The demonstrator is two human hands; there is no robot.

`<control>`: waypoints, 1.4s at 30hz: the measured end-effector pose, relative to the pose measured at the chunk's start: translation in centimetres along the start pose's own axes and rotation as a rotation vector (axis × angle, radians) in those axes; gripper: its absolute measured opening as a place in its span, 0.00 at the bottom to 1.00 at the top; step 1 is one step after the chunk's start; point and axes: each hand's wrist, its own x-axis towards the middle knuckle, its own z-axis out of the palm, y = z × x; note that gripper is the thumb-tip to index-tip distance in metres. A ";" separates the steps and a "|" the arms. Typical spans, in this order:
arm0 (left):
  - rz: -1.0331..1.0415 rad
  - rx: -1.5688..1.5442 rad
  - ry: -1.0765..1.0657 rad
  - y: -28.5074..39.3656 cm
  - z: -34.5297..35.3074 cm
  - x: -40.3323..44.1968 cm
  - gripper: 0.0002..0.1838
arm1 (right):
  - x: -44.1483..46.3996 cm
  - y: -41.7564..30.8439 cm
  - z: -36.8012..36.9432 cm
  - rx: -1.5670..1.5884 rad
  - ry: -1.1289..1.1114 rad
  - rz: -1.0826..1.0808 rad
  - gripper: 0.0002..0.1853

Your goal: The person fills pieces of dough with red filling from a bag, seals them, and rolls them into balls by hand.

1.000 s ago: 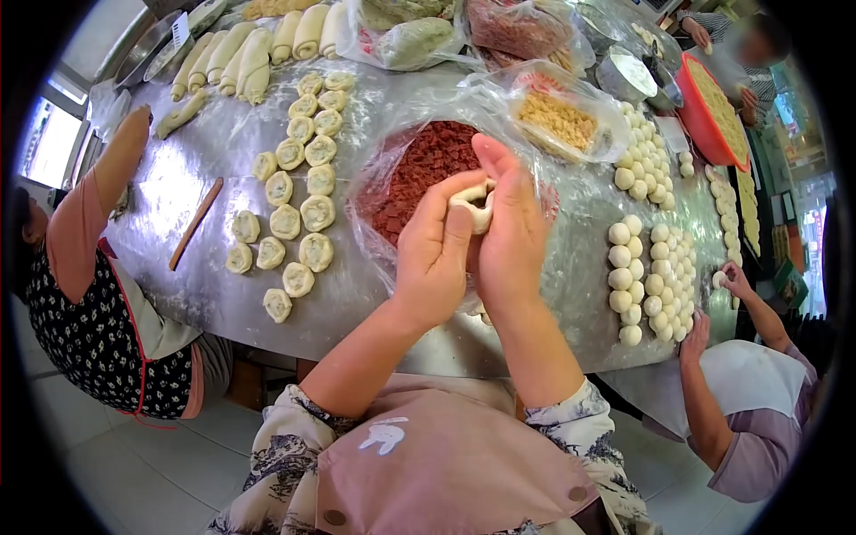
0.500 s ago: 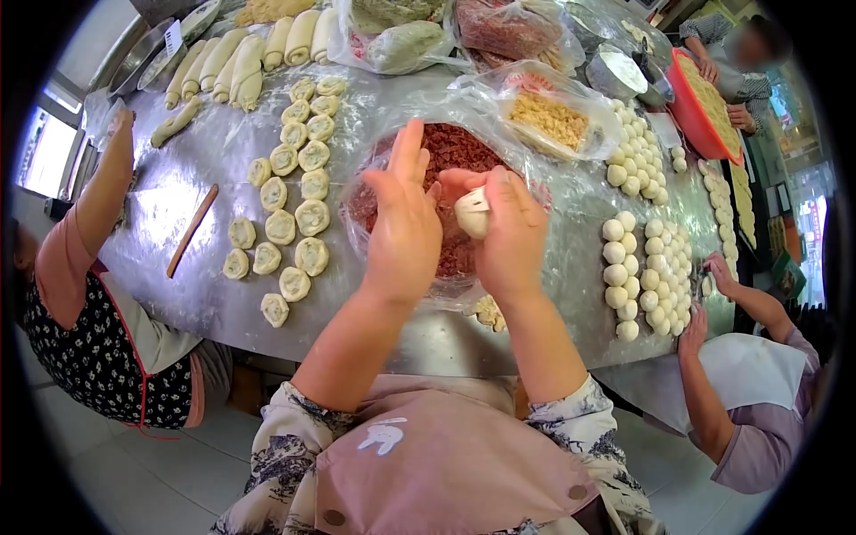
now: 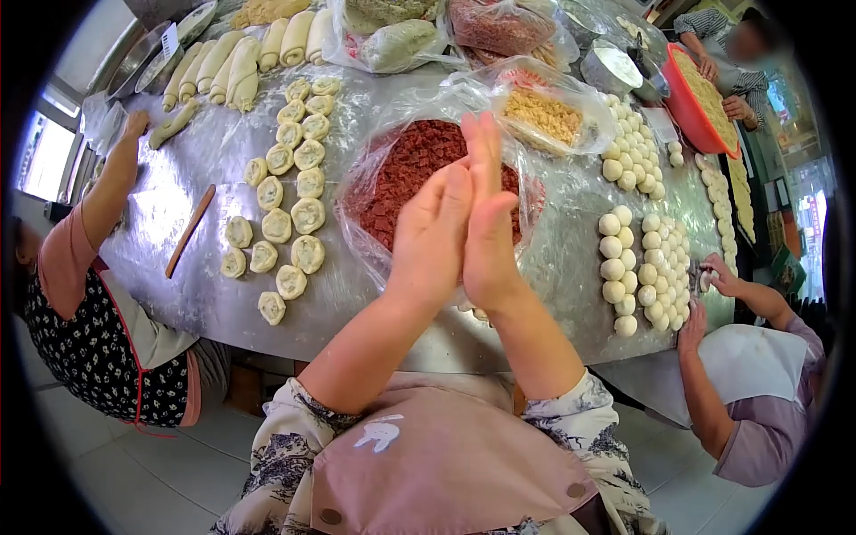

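Note:
My left hand (image 3: 430, 236) and my right hand (image 3: 490, 241) are pressed palm to palm above a bag-lined container of dark red chopped filling (image 3: 406, 178). The right fingers point straight and away from me, while the left hand lies across from the left side. The pale dough ball that half a second ago showed in my right hand is hidden between the palms. Left of the container, flattened dough rounds (image 3: 308, 216) lie in rows. White dough balls (image 3: 615, 269) sit in rows on the right.
A rolling pin (image 3: 191, 232) lies on the metal table (image 3: 374, 334). Dough rolls (image 3: 241, 76), bagged fillings (image 3: 504, 27), a bag of yellow crumbs (image 3: 544, 116) and a red basin (image 3: 691, 107) stand farther back. Co-workers' arms reach in from the left (image 3: 107, 196) and right (image 3: 704, 366).
My hands have come together, closing over the dough ball and hiding it. The left hand moved right against the right hand. The co-worker's hand at left has shifted slightly.

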 end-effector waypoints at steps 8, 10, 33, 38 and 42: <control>0.075 -0.102 0.336 2.4 -1.7 0.9 0.27 | -2.7 -1.3 0.3 0.240 -0.040 0.218 0.35; 0.070 -0.074 0.297 2.2 -2.5 1.0 0.30 | -3.2 -1.3 1.0 0.241 -0.061 0.213 0.30; 0.260 0.154 -0.205 0.4 -4.9 0.0 0.20 | -3.3 -1.1 0.9 0.222 -0.190 0.367 0.27; 0.036 -0.078 -0.179 0.8 -1.8 -1.2 0.55 | -4.4 -2.6 -3.9 0.600 -0.114 0.644 0.18; 0.087 -0.051 -0.274 2.8 -2.8 -1.2 0.47 | -9.3 -1.0 -10.6 0.005 0.255 0.574 0.20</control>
